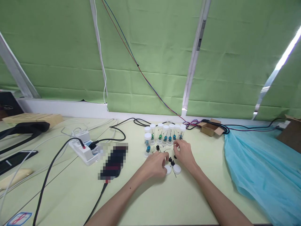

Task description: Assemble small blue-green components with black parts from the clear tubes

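Observation:
Several clear tubes with white caps (148, 136) stand upright in a cluster, with small blue pieces (148, 149) and green pieces (160, 137) with thin wires inside. My left hand (155, 164) rests low over the table in front of them. Its thumb and index finger are curved but apart, beside a partly covered white cap (167, 169). My right hand (184, 153) is closed at the fingertips close to the tubes; what it pinches, if anything, is hidden. Between the hands lie small black parts (172, 163) and another white cap (177, 169). One more black part (157, 147) is behind my left hand.
A blurred-out dark device (114, 161) with a cable lies left of my hands. Further left are a white power strip (83, 150) and a phone (17, 160). A small open carton (210, 128) and black cables sit behind; blue plastic sheeting (261, 169) covers the right side.

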Tool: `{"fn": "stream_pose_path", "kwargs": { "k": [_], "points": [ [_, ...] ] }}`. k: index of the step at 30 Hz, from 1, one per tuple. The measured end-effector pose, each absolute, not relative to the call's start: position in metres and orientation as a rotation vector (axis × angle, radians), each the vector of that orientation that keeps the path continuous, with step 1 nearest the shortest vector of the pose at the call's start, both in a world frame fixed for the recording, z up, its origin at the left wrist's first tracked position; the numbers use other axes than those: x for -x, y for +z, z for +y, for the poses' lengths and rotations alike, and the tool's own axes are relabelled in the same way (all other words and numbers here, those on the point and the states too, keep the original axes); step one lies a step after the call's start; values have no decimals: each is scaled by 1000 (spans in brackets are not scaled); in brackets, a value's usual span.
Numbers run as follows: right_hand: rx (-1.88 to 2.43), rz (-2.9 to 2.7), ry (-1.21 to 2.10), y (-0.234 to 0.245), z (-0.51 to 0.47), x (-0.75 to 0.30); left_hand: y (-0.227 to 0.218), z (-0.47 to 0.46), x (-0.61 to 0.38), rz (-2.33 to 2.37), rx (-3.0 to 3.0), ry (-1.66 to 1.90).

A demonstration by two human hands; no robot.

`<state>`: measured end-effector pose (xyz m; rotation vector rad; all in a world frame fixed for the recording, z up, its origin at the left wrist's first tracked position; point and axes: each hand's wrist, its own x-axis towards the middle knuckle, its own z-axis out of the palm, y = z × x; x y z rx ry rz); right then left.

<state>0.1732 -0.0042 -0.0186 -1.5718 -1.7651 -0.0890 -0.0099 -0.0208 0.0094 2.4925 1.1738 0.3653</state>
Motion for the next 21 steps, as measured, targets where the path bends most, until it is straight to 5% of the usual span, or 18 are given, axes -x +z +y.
{"fn": "stream_pose_path", "kwargs": {
  "k": [21],
  "points": [
    [1611,-1774,-123,-18,-5,-174,4,-13,7,1150,-2439,564]
  ]
}}
